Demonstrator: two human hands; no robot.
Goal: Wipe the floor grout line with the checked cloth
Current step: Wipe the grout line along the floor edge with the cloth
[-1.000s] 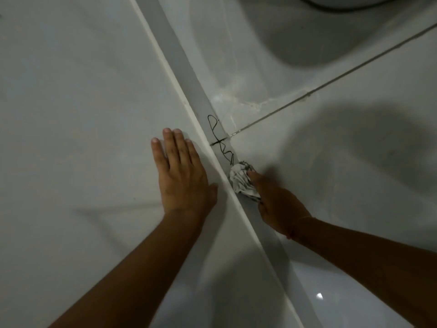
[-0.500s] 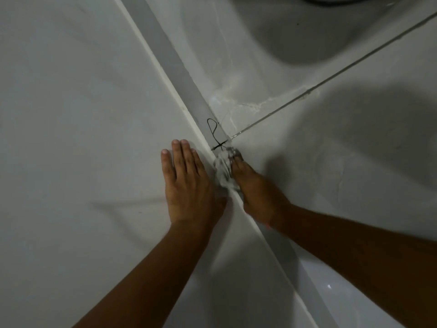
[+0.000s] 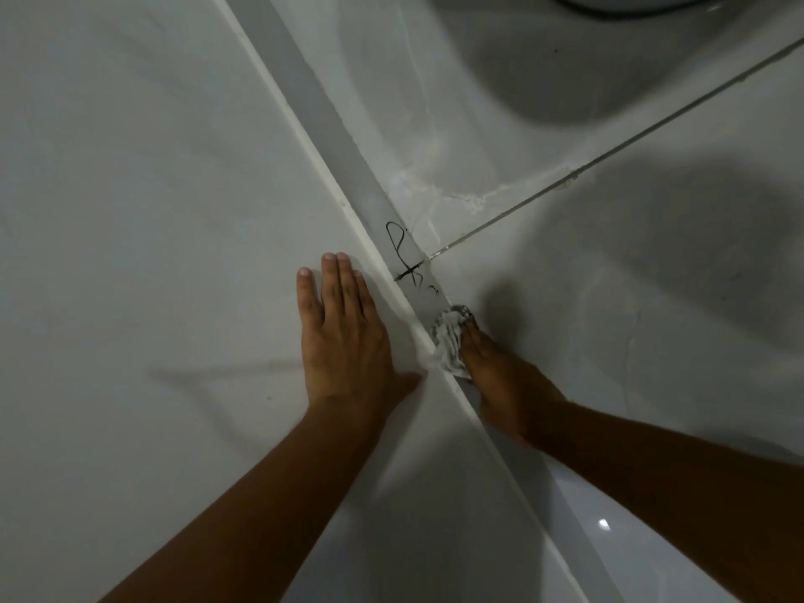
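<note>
I am looking down at pale, glossy marble-patterned floor tiles (image 3: 609,341). A wide grey strip (image 3: 313,106) is running diagonally across them, carrying a black scribbled pen mark (image 3: 402,250). A dark curved edge (image 3: 609,4) is showing at the top.

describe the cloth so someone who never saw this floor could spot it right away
Start at the broad grey strip that runs diagonally across the pale floor tiles, and follow it down past the black scribble. Just below that mark, on the strip, lies the checked cloth, bunched under the fingers of the right hand. It is the only crumpled, pale thing there; the left hand lies flat and bare.
</note>
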